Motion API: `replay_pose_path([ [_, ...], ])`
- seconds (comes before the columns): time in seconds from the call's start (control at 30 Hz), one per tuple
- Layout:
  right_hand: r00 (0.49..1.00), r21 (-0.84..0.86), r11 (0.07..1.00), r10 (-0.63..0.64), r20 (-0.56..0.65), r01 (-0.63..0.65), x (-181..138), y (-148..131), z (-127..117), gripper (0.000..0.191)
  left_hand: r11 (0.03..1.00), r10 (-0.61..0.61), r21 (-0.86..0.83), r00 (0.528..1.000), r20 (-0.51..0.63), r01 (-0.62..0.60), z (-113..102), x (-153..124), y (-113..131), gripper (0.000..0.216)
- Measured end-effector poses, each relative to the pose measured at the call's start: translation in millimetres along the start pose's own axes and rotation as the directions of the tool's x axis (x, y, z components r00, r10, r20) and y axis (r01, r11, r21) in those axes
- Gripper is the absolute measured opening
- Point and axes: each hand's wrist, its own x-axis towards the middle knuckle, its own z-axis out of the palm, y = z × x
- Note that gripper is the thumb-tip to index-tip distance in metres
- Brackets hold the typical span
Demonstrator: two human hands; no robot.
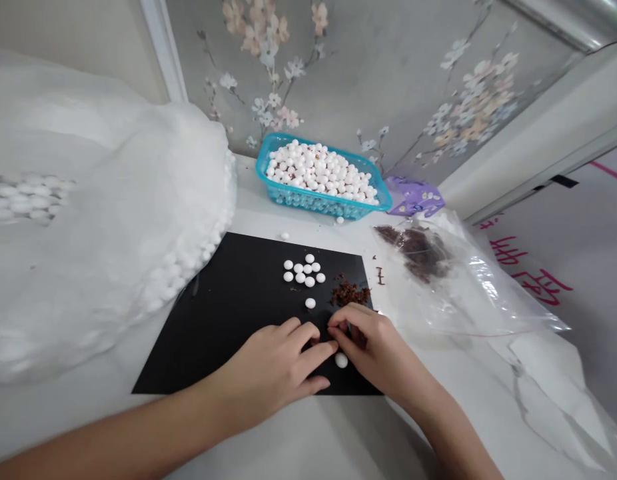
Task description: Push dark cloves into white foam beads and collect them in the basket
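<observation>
Both my hands rest on a black sheet [228, 320] on the white table. My left hand [273, 373] lies palm down with its fingers curled toward the right hand. My right hand [373, 350] has its fingertips pinched together against the left fingertips; what they pinch is too small to name. A single white bead [341, 360] lies just below the fingertips. A cluster of white beads [303, 269] and one loose bead [310, 303] lie farther up the sheet, beside a small pile of brown crumbs [349, 293].
A blue basket [318, 200] full of white beads stands at the back by the flowered wall. A large white bag [98, 220] of beads fills the left. A clear plastic bag [438, 267] holding brown bits lies at the right, with a purple packet [414, 197] behind it.
</observation>
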Motion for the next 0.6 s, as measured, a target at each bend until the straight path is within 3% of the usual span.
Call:
replay_pose_path([
  [0.13, 0.993, 0.071, 0.993, 0.094, -0.071, -0.089, 1.6, -5.3, 18.4, 0.009, 0.999, 0.023, 0.038, 0.979, -0.203, -0.015, 4.3, -1.4, 12.7, 0.017],
  [0.2, 0.986, 0.097, 0.988, 0.129, -0.103, -0.119, 2.5, -6.9, 26.1, 0.007, 0.998, 0.052, 0.033, 0.967, -0.251, -0.046, 7.2, -3.0, 21.2, 0.011],
  [0.3, 0.976, 0.147, 0.98, 0.154, -0.153, -0.132, 2.5, -7.1, 33.0, 0.007, 0.992, 0.117, 0.077, 0.976, -0.186, -0.105, 12.9, -5.3, 30.4, 0.004],
  [0.4, 0.969, 0.224, 0.966, 0.172, -0.176, -0.131, 1.2, -5.3, 32.0, 0.011, 0.996, 0.076, 0.063, 0.99, -0.118, -0.069, 16.6, -6.6, 31.1, 0.001],
  [0.53, 0.998, 0.203, 0.979, 0.016, -0.053, -0.005, -0.3, -3.3, 18.6, 0.021, 0.995, 0.013, -0.096, 0.984, -0.175, -0.03, 11.6, -7.1, 24.6, 0.005],
  [0.6, 0.994, 0.184, 0.979, -0.097, 0.047, 0.087, -0.3, -2.5, 10.5, 0.025, 0.972, -0.097, -0.234, 0.966, -0.238, 0.04, 5.5, -6.0, 20.1, 0.004],
])
